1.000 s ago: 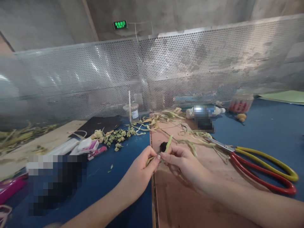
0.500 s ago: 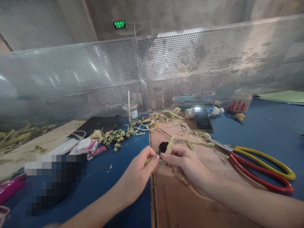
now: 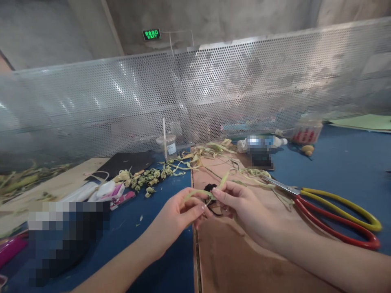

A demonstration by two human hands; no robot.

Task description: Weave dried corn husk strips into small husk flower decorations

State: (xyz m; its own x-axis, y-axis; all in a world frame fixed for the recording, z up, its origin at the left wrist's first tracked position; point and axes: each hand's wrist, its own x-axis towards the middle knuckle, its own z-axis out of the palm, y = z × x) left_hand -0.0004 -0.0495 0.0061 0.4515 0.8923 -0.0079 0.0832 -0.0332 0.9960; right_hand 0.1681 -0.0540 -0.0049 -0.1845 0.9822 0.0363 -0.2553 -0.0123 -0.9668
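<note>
A narrow pale-green leaf strip (image 3: 225, 178) runs between my two hands above the seam of the work surface. My left hand (image 3: 175, 213) is closed in a pinch, with part of the strip lying over its fingers. Thumb and fingertips of my right hand (image 3: 240, 200) grip the strip, whose free end points up. Just behind my fingertips is a small dark clump (image 3: 210, 187) with a thin black cord loop below it. Fingers partly cover the clump, so what bears it is unclear.
Long scissors (image 3: 305, 194) with red and yellow handles lie at right. Beyond are leaf strips (image 3: 214, 149), a bottle (image 3: 264, 142) and a lidded cup (image 3: 168, 145). Small knotted green pieces (image 3: 149, 178) lie left, near a pink-and-white packet (image 3: 114, 192). A perforated metal screen (image 3: 226, 77) closes the back.
The leaf strip now stretches across my left fingers toward my right hand. The dark clump sits lower and more hidden, and the black cord loop shows beneath it.
</note>
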